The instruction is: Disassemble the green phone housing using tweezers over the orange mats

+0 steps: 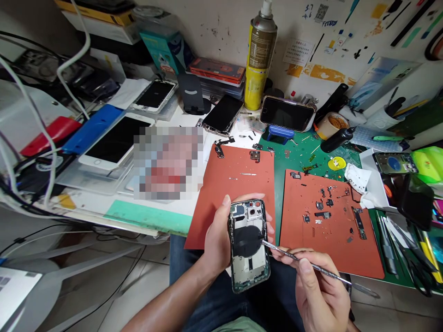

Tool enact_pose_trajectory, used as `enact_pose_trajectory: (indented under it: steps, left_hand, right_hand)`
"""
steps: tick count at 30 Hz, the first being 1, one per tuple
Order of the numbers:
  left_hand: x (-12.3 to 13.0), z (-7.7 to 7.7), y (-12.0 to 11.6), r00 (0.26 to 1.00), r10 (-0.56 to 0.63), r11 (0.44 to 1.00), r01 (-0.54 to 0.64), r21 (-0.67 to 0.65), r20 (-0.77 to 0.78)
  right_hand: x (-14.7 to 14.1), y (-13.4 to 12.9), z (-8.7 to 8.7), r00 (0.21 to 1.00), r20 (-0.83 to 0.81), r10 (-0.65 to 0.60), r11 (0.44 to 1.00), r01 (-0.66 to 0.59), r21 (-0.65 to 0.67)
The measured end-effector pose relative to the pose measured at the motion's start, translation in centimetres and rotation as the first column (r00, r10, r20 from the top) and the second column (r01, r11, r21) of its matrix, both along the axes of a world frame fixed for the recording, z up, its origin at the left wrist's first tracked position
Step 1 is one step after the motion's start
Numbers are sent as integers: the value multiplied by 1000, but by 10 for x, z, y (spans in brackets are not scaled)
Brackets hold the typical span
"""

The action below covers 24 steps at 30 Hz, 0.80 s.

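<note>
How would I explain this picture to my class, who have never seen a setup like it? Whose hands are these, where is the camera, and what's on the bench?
There is no robot: these are one person's bare hands, seen by a camera worn on their head, looking forward and down. The left hand holds an opened phone above the lap. The right hand holds a thin metal tool, its tip at the edge of a round black pad inside the phone.

Two reddish mats carry small parts. Behind stand a yellow spray can and a phone on a blue stand. A white phone lies to the left; one patch nearby is blurred out.
</note>
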<state>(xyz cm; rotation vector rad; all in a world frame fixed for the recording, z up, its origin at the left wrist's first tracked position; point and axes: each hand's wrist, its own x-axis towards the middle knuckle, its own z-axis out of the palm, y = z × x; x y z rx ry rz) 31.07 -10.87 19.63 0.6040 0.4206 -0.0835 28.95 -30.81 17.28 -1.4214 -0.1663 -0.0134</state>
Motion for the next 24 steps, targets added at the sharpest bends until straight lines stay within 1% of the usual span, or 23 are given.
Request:
enact_pose_trajectory:
  steps: [2, 5, 7, 9, 13, 17, 21, 22, 24]
  left_hand:
    - [0, -1, 0, 1000, 1, 1000, -1, -17, 21]
    - [0, -2, 1, 999, -14, 999, 17, -50, 51]
    - [1, -3, 2, 998, -22, 998, 26, -56, 66]
    - [1, -2, 2, 997, -23, 998, 26, -57, 68]
    - [1, -1, 2, 999, -15, 997, 18, -73, 43]
    - [1, -2, 2, 999, -4, 998, 6, -68, 37]
    - [2, -4, 5, 997, -37, 994, 44, -99, 64]
    - [2, -4, 6, 996, -44, 993, 52, -106, 74]
    - [1, -3, 7, 996, -40, 993, 49, -105, 82]
  right_hand:
    - [0, 1, 1, 999, -31, 8, 1000, -8, 15]
    - [4, 8, 4, 993, -111, 43, 993, -30, 114]
    - [6, 12, 6, 987, -152, 47, 984, -20, 176]
    - [7, 14, 7, 984, -169, 47, 979, -11, 206]
    - [6, 14, 7, 988, -152, 38, 983, -10, 184]
    - [6, 9, 2, 982, -182, 48, 984, -15, 177]
    - [1, 5, -4, 981, -174, 83, 986, -56, 157]
    - [-2, 5, -4, 986, -149, 74, 989, -53, 140]
    - [-10, 10, -1, 996, -90, 6, 996, 2, 92]
